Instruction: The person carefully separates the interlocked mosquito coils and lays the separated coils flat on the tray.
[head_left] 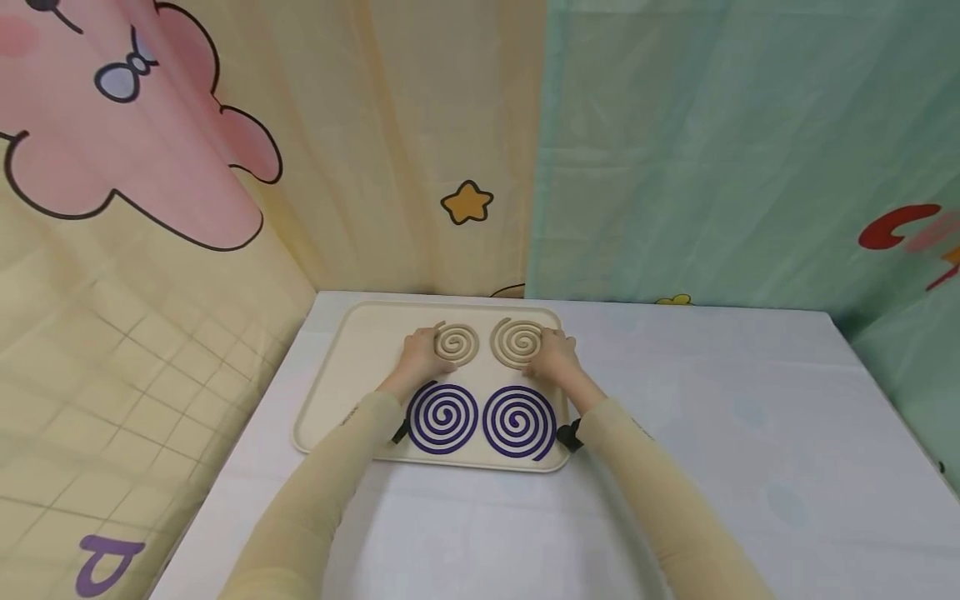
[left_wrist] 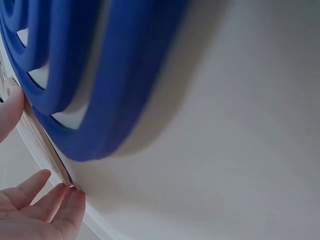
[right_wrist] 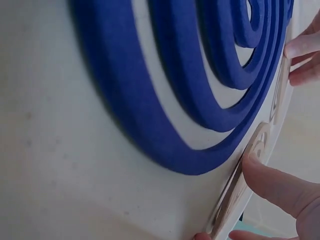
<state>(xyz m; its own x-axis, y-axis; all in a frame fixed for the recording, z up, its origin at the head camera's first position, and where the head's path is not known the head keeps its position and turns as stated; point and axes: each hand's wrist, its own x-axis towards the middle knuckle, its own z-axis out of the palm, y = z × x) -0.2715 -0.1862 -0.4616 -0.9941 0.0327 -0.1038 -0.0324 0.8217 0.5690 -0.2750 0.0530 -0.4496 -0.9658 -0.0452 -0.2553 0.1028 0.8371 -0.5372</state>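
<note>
Two beige mosquito coils lie side by side in the upper part of a cream tray (head_left: pixel 352 350). My left hand (head_left: pixel 418 358) holds the outer edge of the left beige coil (head_left: pixel 455 342), thumb on the near side and fingers beyond. At the right beige coil (head_left: pixel 517 342), my right hand (head_left: pixel 555 358) grips its right side; the right wrist view shows the thumb (right_wrist: pixel 275 185) pressed against this coil. Nearer to me, a left blue-purple coil (head_left: pixel 442 419) and a right blue-purple coil (head_left: pixel 519 422) lie flat, between the wrists.
The tray rests on a white-covered table (head_left: pixel 720 417), close to its far edge. A cream curtain (head_left: pixel 420 167) hangs behind and to the left, a green curtain (head_left: pixel 720 150) behind and to the right. The tray's left part extends beyond my left hand.
</note>
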